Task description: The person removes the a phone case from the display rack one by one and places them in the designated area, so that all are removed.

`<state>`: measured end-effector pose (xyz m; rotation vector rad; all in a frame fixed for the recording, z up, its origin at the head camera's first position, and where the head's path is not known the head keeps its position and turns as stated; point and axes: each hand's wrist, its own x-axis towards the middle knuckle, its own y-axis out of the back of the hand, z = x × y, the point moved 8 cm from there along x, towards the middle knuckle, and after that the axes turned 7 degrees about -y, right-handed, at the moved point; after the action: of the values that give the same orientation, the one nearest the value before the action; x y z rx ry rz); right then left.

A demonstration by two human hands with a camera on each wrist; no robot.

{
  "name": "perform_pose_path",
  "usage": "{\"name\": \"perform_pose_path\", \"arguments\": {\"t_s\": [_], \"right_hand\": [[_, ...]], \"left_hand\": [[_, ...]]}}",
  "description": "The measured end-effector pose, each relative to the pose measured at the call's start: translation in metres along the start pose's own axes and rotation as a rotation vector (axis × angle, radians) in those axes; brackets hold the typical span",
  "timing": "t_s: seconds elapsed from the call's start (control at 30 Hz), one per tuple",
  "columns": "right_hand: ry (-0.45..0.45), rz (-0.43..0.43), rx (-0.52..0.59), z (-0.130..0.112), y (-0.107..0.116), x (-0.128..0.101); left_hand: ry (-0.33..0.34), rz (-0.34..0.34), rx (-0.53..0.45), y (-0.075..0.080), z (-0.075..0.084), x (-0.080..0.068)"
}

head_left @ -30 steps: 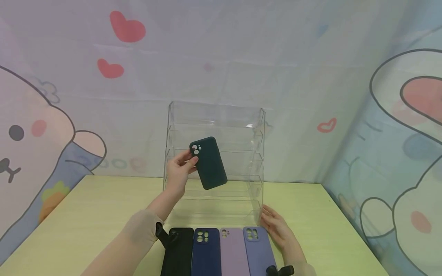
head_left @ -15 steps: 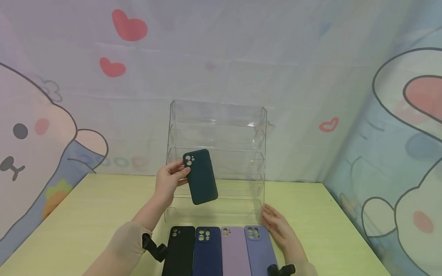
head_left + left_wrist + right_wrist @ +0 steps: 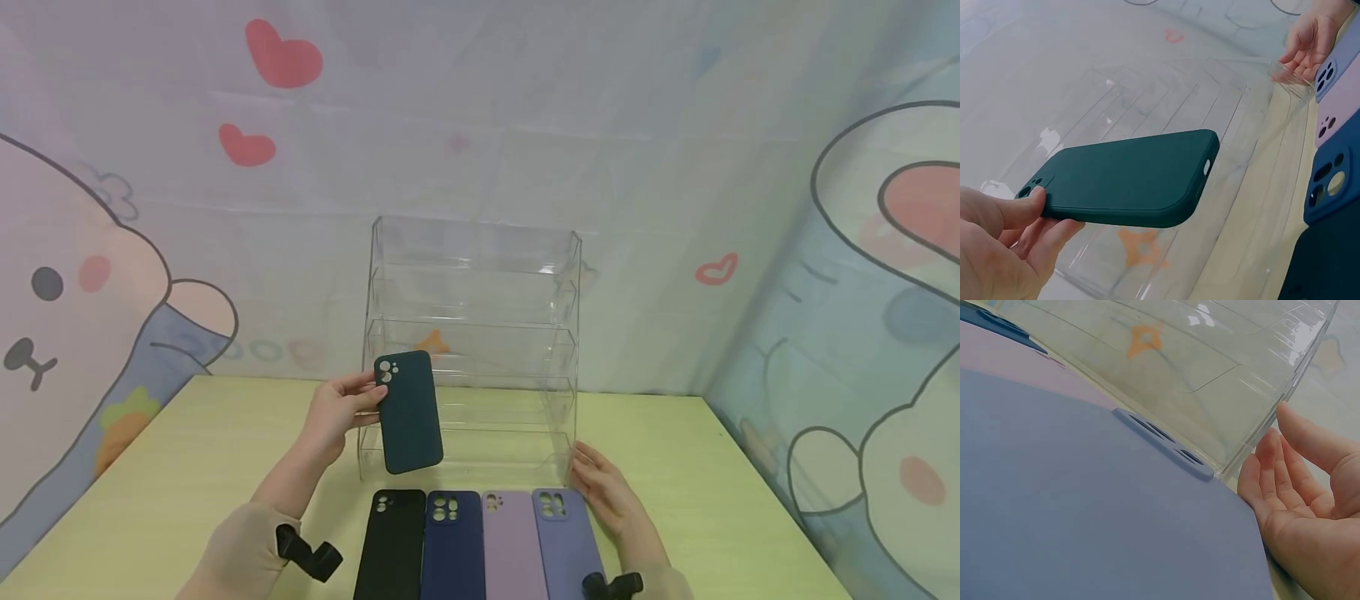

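My left hand (image 3: 335, 410) pinches the dark green phone case (image 3: 408, 412) by its camera corner only, holding it in the air just in front of the clear acrylic rack (image 3: 472, 275). With so little held, I judge it could pivot and drop onto the black case (image 3: 392, 546) below. My right hand (image 3: 603, 492) rests with fingers (image 3: 1297, 440) relaxed and straight against the rack's lower right corner; a nudge could shift it on the surface (image 3: 187, 467).

Four phone cases (image 3: 480, 546) lie in a row on the yellow-green table (image 3: 172, 475) before cartoon-rabbit curtains (image 3: 90, 275).
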<state>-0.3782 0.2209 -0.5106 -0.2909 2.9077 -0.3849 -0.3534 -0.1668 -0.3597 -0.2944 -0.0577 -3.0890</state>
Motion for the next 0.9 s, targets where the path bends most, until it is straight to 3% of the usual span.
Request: {"name": "perform_pose_path", "arguments": {"t_s": [0.57, 0.9], "right_hand": [[0.003, -0.017, 0.018, 0.001, 0.000, 0.001], [0.001, 0.014, 0.018, 0.002, 0.001, 0.001]], "left_hand": [[0.123, -0.177, 0.101, 0.030, -0.031, -0.022], [0.192, -0.237, 0.132, 0.043, -0.051, -0.035]]}}
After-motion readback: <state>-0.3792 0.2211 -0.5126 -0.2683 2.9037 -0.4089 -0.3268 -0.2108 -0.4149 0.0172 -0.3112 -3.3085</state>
